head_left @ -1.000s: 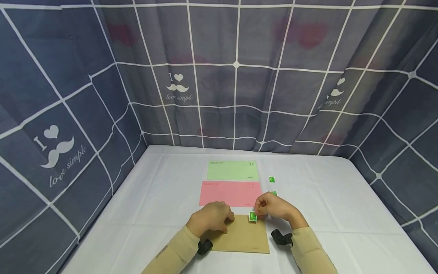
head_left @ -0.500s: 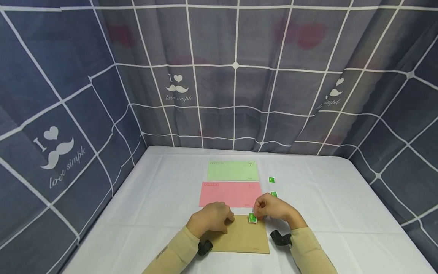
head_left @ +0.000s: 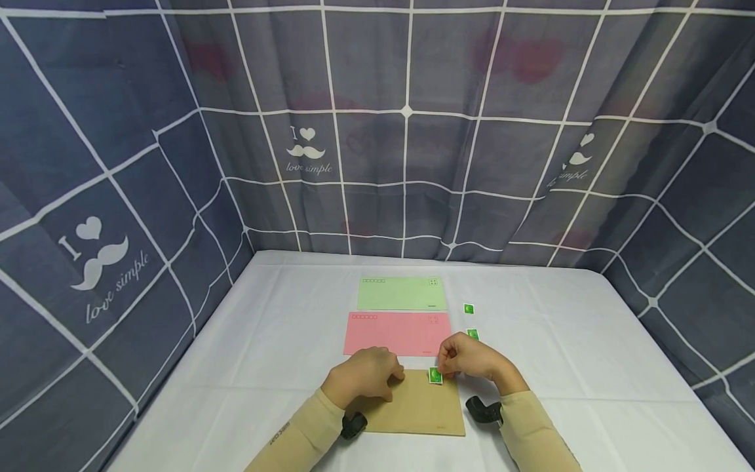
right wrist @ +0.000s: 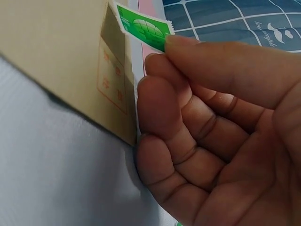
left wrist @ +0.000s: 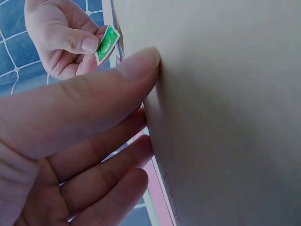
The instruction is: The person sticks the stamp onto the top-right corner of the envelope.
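A brown kraft envelope [head_left: 421, 413] lies nearest the person on the white table. My left hand [head_left: 364, 375] rests on its left part; in the left wrist view the thumb [left wrist: 141, 63] touches the paper, and the other fingers are loosely bent at its edge. My right hand [head_left: 474, 357] pinches a green postage stamp [right wrist: 143, 26] by one edge between thumb and forefinger. That stamp hovers over the envelope's upper right corner, tilted, beside a printed orange box [right wrist: 112, 82]. Whether it touches the paper, I cannot tell.
Beyond the brown envelope lie a pink envelope [head_left: 396, 334] and, farther back, a light green envelope [head_left: 401, 295]. To their right are two loose green stamps, a far one [head_left: 468, 309] and a nearer one [head_left: 472, 334] partly behind the right hand. Dark checked curtains [head_left: 366, 210] surround the table.
The right hand has lowered the stamp very slightly toward the brown envelope's corner. The left hand and the envelopes stay where they were.
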Demonstrator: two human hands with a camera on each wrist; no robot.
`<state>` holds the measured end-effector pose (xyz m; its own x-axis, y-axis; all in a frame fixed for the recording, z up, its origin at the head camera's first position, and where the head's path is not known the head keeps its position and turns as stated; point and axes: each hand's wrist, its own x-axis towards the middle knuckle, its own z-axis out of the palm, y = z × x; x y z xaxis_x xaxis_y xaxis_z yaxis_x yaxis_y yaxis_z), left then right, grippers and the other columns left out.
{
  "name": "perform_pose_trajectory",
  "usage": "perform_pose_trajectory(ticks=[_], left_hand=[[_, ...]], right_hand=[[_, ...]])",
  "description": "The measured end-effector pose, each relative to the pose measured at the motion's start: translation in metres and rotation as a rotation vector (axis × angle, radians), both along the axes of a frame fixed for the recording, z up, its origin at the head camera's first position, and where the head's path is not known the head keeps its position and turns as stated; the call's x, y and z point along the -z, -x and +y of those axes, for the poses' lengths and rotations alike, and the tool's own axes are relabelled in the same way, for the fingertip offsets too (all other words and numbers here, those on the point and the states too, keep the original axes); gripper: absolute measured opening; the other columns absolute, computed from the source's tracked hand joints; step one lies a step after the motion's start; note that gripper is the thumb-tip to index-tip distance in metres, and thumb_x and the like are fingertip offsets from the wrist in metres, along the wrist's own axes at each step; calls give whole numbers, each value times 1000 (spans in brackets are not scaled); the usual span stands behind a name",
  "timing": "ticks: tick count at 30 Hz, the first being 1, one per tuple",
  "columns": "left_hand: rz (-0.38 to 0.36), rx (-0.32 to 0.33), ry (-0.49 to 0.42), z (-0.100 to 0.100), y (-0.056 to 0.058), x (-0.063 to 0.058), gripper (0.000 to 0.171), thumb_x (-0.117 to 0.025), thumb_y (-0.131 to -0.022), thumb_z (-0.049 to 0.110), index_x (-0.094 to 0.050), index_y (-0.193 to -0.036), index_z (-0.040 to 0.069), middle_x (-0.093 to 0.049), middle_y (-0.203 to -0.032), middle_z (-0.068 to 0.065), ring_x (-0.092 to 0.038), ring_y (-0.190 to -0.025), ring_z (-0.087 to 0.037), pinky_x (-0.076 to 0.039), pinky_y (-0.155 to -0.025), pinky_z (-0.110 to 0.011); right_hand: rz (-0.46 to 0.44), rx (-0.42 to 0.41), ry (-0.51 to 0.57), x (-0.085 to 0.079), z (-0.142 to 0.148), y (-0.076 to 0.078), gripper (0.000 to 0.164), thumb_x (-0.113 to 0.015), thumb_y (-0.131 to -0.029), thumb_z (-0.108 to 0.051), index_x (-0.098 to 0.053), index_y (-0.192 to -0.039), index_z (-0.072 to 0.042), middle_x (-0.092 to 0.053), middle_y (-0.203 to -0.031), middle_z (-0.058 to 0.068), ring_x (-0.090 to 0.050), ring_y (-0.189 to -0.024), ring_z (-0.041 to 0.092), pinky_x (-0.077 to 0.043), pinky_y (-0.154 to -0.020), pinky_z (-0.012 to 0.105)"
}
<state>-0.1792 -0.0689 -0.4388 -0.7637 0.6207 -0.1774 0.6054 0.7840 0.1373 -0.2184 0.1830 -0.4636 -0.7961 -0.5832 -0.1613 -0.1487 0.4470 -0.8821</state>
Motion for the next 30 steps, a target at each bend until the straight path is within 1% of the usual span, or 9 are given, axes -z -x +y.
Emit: perform_pose_trajectory(ticks=[3, 9, 16, 20, 25, 30], left_hand=[[0, 4, 0, 0, 0, 1, 41, -90, -72, 25, -79, -111, 25, -73, -101, 16, -51, -81, 1, -50, -78, -17], [1, 5, -2, 0, 1, 1, 41, -90, -72, 26, -79, -112, 24, -73, -104, 15, -53, -83, 1, -51, -81, -17], [-5, -2, -5, 0, 1, 0, 42, -90, -72, 27, -79, -113, 24, -74, -107, 14, -57, -88, 0, -52, -84, -18], [-2, -3, 1, 0, 2, 0, 42, -90, -73, 28, -78, -113, 24, -74, -109, 14, -59, -92, -1, -52, -85, -19], [-3, -3, 8, 1, 2, -1, 43, -90, -73, 28, -78, -114, 25, -74, -110, 13, -59, -92, -1, -53, -85, -19], [0, 6, 14, 0, 2, 0, 42, -89, -73, 29, -78, -114, 25, -74, -108, 14, -58, -89, 0, -52, -83, -19]], right_hand=[[5, 4, -7, 0, 0, 0, 9, -71, -83, 2, -66, -78, 6, -64, -70, 4, -53, -63, 15, -45, -55, 25], [15, 12, -22, -1, -1, -1, 9, -72, -83, 1, -65, -78, 5, -62, -69, 3, -50, -62, 14, -42, -54, 24], [46, 24, -84, 0, -3, 0, 12, -72, -84, 1, -64, -75, 0, -59, -66, -1, -48, -60, 11, -41, -53, 22], [63, 28, -101, 0, -4, 0, 13, -72, -84, 1, -64, -73, -1, -58, -66, -2, -48, -60, 11, -40, -53, 22], [82, 27, -105, -2, -6, -2, 13, -72, -83, 1, -63, -74, 1, -56, -66, -1, -47, -61, 12, -39, -52, 22], [98, 26, -127, -1, -7, -4, 14, -72, -83, 1, -63, -73, -1, -55, -65, -2, -47, -60, 12, -39, -52, 23]])
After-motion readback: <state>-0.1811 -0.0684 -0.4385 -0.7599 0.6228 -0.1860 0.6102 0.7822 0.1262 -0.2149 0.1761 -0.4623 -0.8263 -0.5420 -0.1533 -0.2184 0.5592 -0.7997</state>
